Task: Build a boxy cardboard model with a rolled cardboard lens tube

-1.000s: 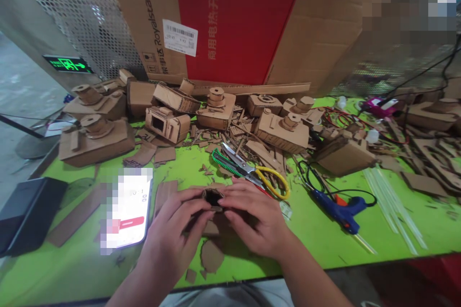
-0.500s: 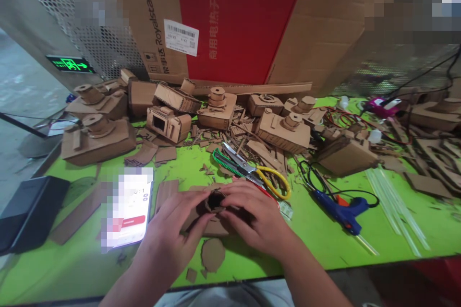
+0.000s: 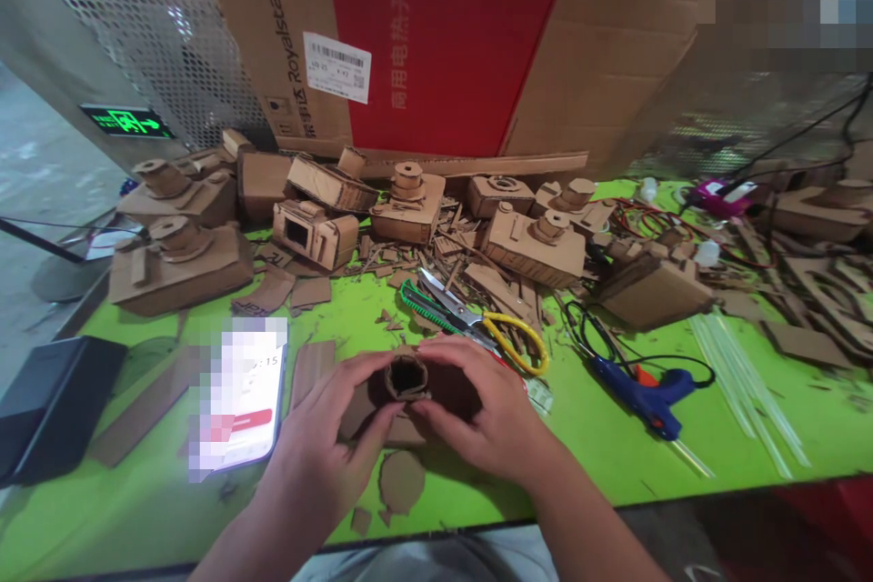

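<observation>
A short cardboard tube (image 3: 407,393) stands upright with its dark hollow end facing me. My left hand (image 3: 334,414) grips its left side between thumb and fingers, and my right hand (image 3: 470,400) grips the right side the same way. Beneath and behind the tube is a larger cardboard piece (image 3: 402,429), mostly hidden by my hands; I cannot tell whether the tube is joined to it. Close in front of the hands lies a round cardboard disc (image 3: 402,482), with small scraps (image 3: 361,521) beside it on the green table.
Scissors (image 3: 505,336) with yellow handles and a green utility knife (image 3: 426,305) lie behind my hands. To the right are a blue glue gun (image 3: 645,396) and clear glue sticks (image 3: 750,396). A lit phone (image 3: 249,405) is left. Cardboard camera models (image 3: 181,264) line the back.
My fingers have shifted on the tube, and more of its rim and hollow now shows. The whole view has moved slightly; both hands stay around the tube.
</observation>
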Demonstrator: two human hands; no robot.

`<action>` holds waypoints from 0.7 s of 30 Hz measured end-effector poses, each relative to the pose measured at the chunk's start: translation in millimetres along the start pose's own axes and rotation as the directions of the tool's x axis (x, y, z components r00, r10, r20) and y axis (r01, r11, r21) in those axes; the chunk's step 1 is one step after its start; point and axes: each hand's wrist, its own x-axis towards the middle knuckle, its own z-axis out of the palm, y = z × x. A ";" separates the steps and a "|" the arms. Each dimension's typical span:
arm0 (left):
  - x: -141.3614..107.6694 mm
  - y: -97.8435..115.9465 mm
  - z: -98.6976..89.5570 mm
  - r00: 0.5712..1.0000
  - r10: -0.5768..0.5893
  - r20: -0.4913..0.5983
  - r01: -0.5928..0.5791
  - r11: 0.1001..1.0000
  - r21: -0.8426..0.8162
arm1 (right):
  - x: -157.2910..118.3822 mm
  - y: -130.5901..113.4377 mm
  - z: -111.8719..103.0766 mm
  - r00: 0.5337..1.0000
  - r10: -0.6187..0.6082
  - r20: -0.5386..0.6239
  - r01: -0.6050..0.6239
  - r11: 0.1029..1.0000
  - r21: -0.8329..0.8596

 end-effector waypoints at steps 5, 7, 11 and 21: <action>1.3 -0.3 0.0 0.999 0.032 -0.015 -0.032 0.999 0.005 | -0.1 -2.3 -2.8 1.000 -0.031 0.007 0.031 1.000 0.006; 0.4 -1.0 0.2 0.998 0.058 -0.002 -0.058 0.998 0.005 | 0.3 -3.3 -4.1 0.998 -0.065 0.006 0.065 0.998 0.017; -0.6 -1.3 0.6 0.994 0.098 0.049 -0.099 0.995 0.018 | 1.6 -2.1 -5.0 0.989 -0.139 0.041 0.139 0.990 0.016; 2.1 1.0 -1.7 0.991 0.098 0.092 -0.094 0.995 -0.040 | 1.9 3.3 -4.3 0.983 -0.176 0.052 0.177 0.984 -0.008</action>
